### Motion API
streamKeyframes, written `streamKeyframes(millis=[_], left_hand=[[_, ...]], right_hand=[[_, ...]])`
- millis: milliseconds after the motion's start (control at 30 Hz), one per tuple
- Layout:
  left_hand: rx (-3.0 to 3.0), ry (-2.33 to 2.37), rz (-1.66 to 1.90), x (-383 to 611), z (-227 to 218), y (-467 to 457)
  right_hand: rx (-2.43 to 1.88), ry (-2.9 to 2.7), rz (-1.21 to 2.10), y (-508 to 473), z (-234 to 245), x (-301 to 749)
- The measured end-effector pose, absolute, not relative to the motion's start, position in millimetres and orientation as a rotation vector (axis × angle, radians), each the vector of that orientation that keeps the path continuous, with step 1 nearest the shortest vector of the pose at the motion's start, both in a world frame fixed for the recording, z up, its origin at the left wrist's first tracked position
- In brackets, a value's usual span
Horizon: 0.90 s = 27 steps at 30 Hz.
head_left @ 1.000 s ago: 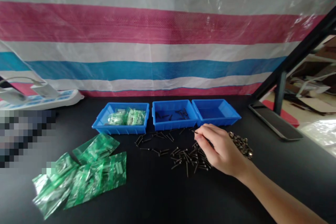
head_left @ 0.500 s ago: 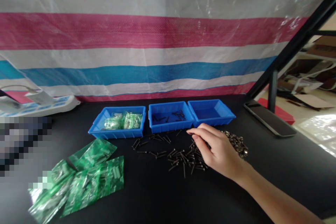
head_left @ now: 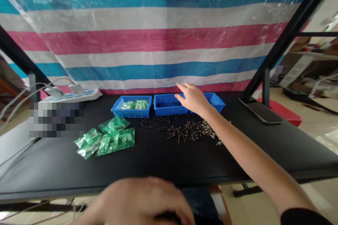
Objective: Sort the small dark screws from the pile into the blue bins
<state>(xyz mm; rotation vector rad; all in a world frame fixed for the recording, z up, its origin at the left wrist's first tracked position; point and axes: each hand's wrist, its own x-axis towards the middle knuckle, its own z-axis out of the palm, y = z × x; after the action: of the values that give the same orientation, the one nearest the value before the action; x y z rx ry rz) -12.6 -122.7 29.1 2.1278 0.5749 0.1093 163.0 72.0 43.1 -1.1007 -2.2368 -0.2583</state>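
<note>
My right hand [head_left: 192, 97] is over the middle blue bin [head_left: 171, 112] and the right blue bin [head_left: 217, 105], thumb and fingers apart with nothing visible in them. Dark screws lie inside the middle bin. Close to the camera, in front of the table edge, is my left hand [head_left: 142, 200], large and smeared by motion, its fingers mostly hidden. Below my right forearm, a pile of dark screws [head_left: 186, 132] spreads over the table beside small shiny metal fittings [head_left: 208, 129], partly covered by the arm.
Green-striped plastic packets [head_left: 111, 139] lie left of the screws. The left blue bin [head_left: 132, 113] holds similar packets. A power strip [head_left: 79, 95] with plugged-in chargers sits at the back left, a phone [head_left: 260, 110] at the right. Black frame posts [head_left: 277, 49] flank a striped sheet.
My right hand has moved from beside the screws up over the bins, and its fingers have spread. My left hand has come into view at the bottom. The camera view has shifted back.
</note>
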Motion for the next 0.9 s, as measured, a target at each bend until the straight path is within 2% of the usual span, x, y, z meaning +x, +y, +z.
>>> streamKeyframes(millis=[167, 233, 367, 500, 667, 900], left_hand=[[2.365, 1.323, 0.558, -21.5, 38.9, -37.9], [2.496, 1.472, 0.573, -21.2, 29.6, -8.1], [2.835, 1.428, 0.358, -8.5, 6.6, 17.3], [2.96, 1.587, 0.143, 6.2, -7.3, 16.5], [2.871, 1.755, 0.179, 4.1, -8.0, 13.3], [2.633, 1.719, 0.307, -10.9, -9.1, 11.9]], right_hand=[[-0.978, -2.258, -0.114, 48.0, 34.9, 162.3], [-0.937, -2.305, -0.026, 35.8, 31.5, 166.6], [-0.956, -2.398, 0.043, 27.6, 23.7, 175.2], [-1.094, -2.429, 0.044, 33.0, 14.8, 176.0], [-1.133, -2.536, 0.05, 31.7, 5.9, 167.5], [-1.069, -2.577, 0.049, 25.9, 0.7, 157.7]])
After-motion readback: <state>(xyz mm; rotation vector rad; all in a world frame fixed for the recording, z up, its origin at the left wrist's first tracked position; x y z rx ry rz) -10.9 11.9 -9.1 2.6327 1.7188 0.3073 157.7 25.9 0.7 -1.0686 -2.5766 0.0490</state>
